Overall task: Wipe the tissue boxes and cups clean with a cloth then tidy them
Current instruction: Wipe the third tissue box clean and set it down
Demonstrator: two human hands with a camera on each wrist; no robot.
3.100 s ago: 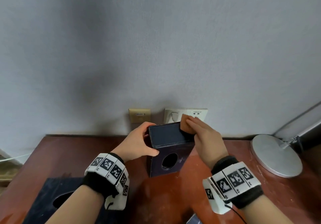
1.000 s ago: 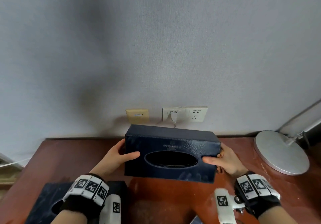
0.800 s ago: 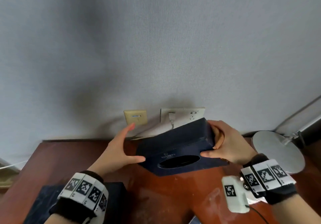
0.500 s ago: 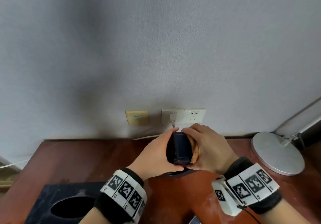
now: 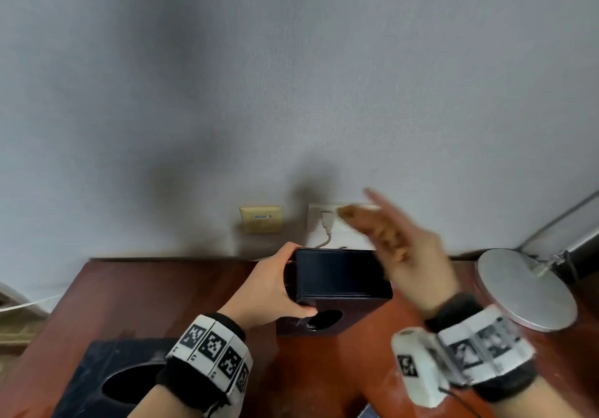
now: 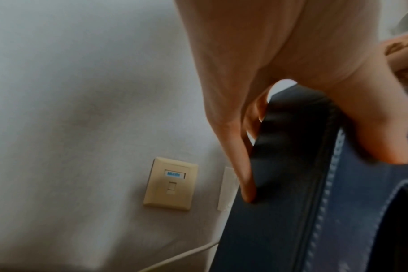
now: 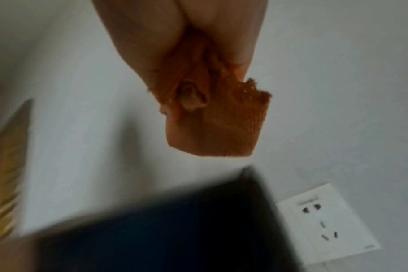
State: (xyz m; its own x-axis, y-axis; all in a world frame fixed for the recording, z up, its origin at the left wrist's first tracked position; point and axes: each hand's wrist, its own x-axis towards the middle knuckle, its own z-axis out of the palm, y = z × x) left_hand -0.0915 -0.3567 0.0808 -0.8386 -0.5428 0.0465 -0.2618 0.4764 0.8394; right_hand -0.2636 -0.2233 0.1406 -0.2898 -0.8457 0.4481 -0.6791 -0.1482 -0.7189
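Observation:
A dark navy tissue box (image 5: 340, 275) stands on end on the red-brown table (image 5: 162, 291), near the wall. Its oval opening (image 5: 324, 318) faces me. My left hand (image 5: 275, 291) grips the box's upper left edge, thumb on the front and fingers behind; the left wrist view shows the same hold on the box (image 6: 280, 202). My right hand (image 5: 398, 246) is blurred, raised above and right of the box without touching it. It pinches a folded orange cloth (image 7: 217, 125). A second navy tissue box (image 5: 107, 378) lies at the front left. No cups are in view.
A round silver lamp base (image 5: 525, 288) sits on the table at the right, its arm rising toward the corner. On the wall behind the box are a beige socket plate (image 5: 261, 218) and a white power outlet (image 5: 337, 220) with a plugged-in white cable.
The box was turned from lying flat to standing on end. In the last half second my right hand lifted off it with the cloth, up and right. The left hand keeps its hold.

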